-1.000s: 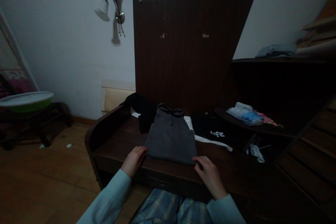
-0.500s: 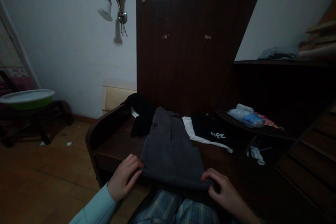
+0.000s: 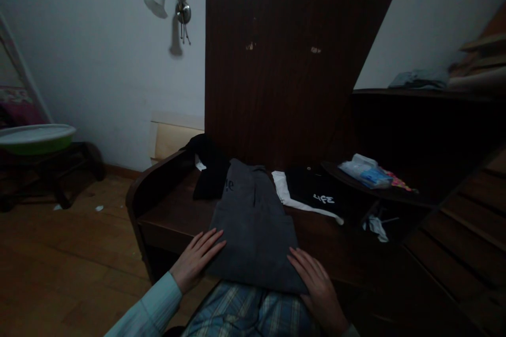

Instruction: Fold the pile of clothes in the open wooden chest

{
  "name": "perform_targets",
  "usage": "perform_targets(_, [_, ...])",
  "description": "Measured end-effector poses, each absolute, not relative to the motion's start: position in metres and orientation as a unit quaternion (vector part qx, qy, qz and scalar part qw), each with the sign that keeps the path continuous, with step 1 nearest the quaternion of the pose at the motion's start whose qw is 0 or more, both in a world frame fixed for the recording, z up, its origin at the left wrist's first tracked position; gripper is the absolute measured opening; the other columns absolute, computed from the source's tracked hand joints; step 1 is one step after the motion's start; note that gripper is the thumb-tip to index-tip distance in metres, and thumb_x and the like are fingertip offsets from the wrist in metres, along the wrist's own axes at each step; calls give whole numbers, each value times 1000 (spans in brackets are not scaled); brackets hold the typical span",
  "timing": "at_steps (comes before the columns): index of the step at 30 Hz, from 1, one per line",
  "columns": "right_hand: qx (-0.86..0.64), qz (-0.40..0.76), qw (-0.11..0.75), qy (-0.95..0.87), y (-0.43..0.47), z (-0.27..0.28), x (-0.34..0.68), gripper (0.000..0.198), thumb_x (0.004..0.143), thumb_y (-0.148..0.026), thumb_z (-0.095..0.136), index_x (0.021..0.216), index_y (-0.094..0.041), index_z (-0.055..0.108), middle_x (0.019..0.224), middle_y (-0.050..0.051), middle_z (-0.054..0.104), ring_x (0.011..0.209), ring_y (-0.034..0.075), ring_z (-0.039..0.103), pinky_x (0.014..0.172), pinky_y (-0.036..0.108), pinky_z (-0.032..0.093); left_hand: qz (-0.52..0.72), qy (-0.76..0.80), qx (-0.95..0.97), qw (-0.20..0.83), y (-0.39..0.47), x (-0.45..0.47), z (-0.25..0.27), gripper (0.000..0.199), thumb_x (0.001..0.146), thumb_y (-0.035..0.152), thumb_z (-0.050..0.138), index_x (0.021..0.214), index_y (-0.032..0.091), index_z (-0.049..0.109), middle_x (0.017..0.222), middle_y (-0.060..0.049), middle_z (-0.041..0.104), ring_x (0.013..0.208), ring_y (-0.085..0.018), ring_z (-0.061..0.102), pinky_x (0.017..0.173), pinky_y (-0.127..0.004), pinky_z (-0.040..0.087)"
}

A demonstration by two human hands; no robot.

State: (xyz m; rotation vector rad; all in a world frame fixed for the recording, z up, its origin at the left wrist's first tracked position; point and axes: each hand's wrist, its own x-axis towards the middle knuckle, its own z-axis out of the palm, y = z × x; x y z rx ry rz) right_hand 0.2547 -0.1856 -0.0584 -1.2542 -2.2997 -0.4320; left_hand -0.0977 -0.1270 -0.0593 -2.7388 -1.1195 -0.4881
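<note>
On the dark wooden desk, in front of the seated person: one gray garment, probably a sweatshirt, folded to a long panel, black lettering toward the far left. Far end lies by the upright wooden panel; near end reaches past the desk's front edge, over the plaid trousers. Whether it touches the lap I cannot tell from where I stand.

Handling, as judged by eye: light, soft, limp; matt cloth, unlikely to slip; nothing fragile, though creases and loose layers would come easily. The overhanging end has no desk under it and would sag if let go. Best points of hold: the two near corners, all layers between thumb and fingers, pulled evenly apart.

Left hand: fingers extended and slightly parted, laid on the near left corner. Right hand: fingers extended likewise, on the near right corner. Both thumbs out of clear sight; whether either pinches the cloth or merely rests on it, I cannot tell.

Adjacent: one black garment, left; one black-and-white garment with white lettering, right; one plastic packet, on the curved shelf.
</note>
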Motion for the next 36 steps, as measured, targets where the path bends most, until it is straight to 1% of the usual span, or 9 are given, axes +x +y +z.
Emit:
perform_targets(4, [-445,-142,273,-841,-183,-54,256,52,72,-11,40,122,-23,44,120,4,52,110,21,46,86,36,41,-200,-371,-904,67,-130,-103,-57,67,71,-1,31,132,25,24,133,-4,38,126,-18,25,101,-40,21])
perform_targets(10, [-439,-85,341,-827,-187,-40,262,36,74,-21,43,107,-25,56,103,4,62,99,23,54,83,41,43,-298,-322,-898,-30,-146,-106,-23,33,83,28,34,112,23,49,115,-7,57,115,-20,43,101,-39,23])
perform_targets(14, [-424,-23,377,-823,-204,-22,262,30,75,-25,42,99,-25,60,95,6,63,90,22,58,79,37,45,-375,-272,-879,-117,-163,-106,10,37,82,45,31,101,21,53,97,-10,64,95,-20,56,92,-35,35])
perform_targets(18, [-456,92,409,-785,-200,17,259,24,78,-30,42,86,-22,63,88,7,63,84,20,58,72,31,47,-439,-270,-841,-163,-161,-102,44,43,79,54,34,88,18,57,82,-9,64,79,-20,58,74,-29,44])
perform_targets(22, [-515,171,473,-694,-133,64,257,29,71,-43,51,75,-17,63,72,5,65,70,20,59,64,30,47,-484,-357,-777,-187,-107,-87,79,37,73,50,47,80,15,58,71,-3,61,67,-17,56,65,-26,45])
perform_targets(26, [-504,232,512,-656,-28,88,250,36,65,-46,54,81,-14,61,79,5,66,75,20,58,69,31,45,-562,-393,-667,-293,-15,-63,102,42,64,50,56,86,15,57,78,-2,61,74,-17,56,67,-26,45])
perform_targets(31, [-630,213,533,-524,39,56,233,28,67,-38,49,82,-15,56,76,6,65,73,19,60,66,29,45,-575,-494,-506,-412,59,-48,71,44,64,50,57,89,13,56,75,-4,60,75,-17,57,68,-26,44])
perform_targets(33, [-637,213,530,-518,38,34,227,30,65,-36,51,88,-16,54,75,5,65,72,20,60,66,30,45,-559,-496,-476,-464,63,-51,47,46,66,48,57,97,13,54,75,-5,60,73,-16,58,66,-26,45])
perform_targets(36, [-634,200,538,-518,27,12,223,35,65,-35,52,95,-17,50,82,6,64,76,18,61,69,28,44,-590,-468,-453,-478,53,-58,19,52,68,48,56,108,15,50,77,-5,61,72,-15,59,64,-26,45])
